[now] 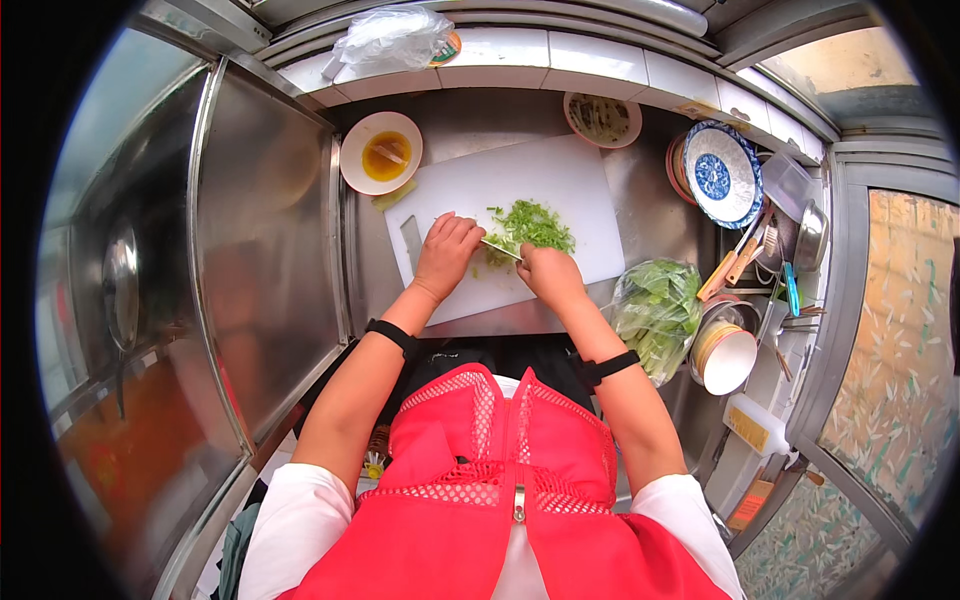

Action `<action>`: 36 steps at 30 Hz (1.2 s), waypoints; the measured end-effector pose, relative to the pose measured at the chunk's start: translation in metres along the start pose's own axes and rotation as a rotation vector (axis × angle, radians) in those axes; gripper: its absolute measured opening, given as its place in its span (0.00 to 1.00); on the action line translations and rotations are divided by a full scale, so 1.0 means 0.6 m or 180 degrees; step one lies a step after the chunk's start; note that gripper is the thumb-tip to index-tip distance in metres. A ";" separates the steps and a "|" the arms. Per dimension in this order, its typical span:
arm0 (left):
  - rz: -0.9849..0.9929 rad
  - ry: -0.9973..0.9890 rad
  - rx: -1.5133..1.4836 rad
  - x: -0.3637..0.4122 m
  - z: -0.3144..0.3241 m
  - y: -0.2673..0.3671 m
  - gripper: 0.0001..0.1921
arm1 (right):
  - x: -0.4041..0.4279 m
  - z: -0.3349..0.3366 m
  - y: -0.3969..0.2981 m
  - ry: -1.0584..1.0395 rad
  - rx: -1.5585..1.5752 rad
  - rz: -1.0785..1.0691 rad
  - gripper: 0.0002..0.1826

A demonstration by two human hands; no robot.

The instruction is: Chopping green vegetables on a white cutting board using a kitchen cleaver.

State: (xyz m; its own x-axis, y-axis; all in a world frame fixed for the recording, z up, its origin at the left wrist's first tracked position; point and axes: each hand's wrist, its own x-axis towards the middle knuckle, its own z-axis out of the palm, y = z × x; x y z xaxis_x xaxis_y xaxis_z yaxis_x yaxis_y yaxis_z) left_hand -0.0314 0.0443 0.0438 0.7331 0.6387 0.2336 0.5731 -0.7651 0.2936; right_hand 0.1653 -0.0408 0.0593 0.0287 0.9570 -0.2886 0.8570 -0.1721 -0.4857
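My right hand (551,274) grips a kitchen knife (501,249) by its handle, which the fingers hide. The thin blade slants left across chopped greens on a white cutting board (502,172). My left hand (450,255) is at the blade's far end, its fingers together and over the metal. Whether they grip it or only rest on it cannot be told. A heap of finely chopped green leaves and stalks (534,225) lies just beyond the knife. More pale green bits are under and around the blade.
A bowl of yellow-brown liquid (382,154) stands by the board's upper left corner, and another bowl (602,120) at its far edge. Bagged leafy greens (658,315) lie right, near stacked bowls (731,361) and a blue-and-white plate (723,174). A metal panel (270,240) rises left.
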 end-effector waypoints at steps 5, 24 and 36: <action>-0.0563 0.0400 -0.0846 -0.047 -0.019 0.014 0.22 | -0.072 -0.043 0.001 0.0434 0.0358 0.0819 0.09; -0.1323 -0.0136 -0.2201 0.043 0.053 0.041 0.16 | -0.047 0.018 -0.009 0.0694 0.1351 0.1214 0.13; 0.0553 -0.0579 -0.0367 0.058 -0.021 -0.007 0.16 | -0.014 -0.057 0.021 -0.0242 -0.0430 -0.0282 0.10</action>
State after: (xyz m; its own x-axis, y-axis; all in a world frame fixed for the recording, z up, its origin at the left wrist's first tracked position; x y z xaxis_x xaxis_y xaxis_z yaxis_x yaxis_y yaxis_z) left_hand -0.0129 0.0711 0.0626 0.8765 0.4656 0.1223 0.3951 -0.8409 0.3697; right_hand 0.1933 -0.0433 0.0841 -0.0846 0.9458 -0.3136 0.9160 -0.0500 -0.3981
